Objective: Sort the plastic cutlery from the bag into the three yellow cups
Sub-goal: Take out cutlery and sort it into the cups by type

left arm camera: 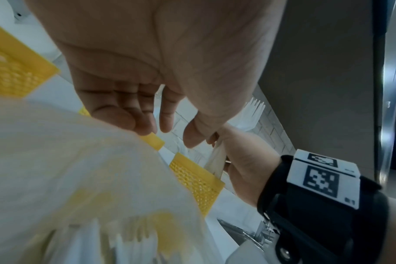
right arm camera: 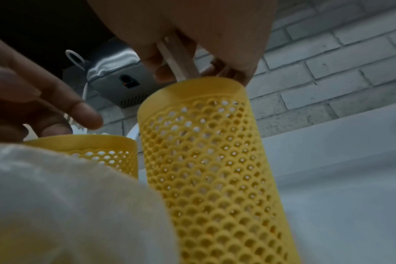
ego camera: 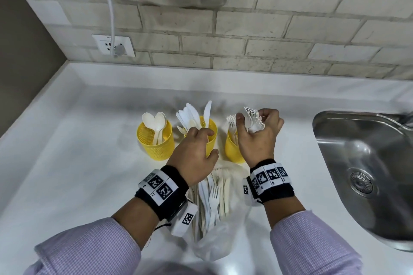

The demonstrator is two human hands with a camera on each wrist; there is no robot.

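Both arms are reaching forward from the bottom of the head view, side by side, in light checked sleeves. Each wrist is wearing a black band with white tags that have black square patterns. The left hand [ego camera: 196, 154] is facing palm down with its fingers [left arm camera: 145, 114] hanging loosely curled and its thumb sticking out to the side; it is not holding anything. The right hand [ego camera: 259, 136] is sitting a little farther forward and higher up, back of the hand toward the head camera. Its fingers and thumb are curling tightly round a bunch of white forks [ego camera: 252, 119], with the prongs poking up above the knuckles
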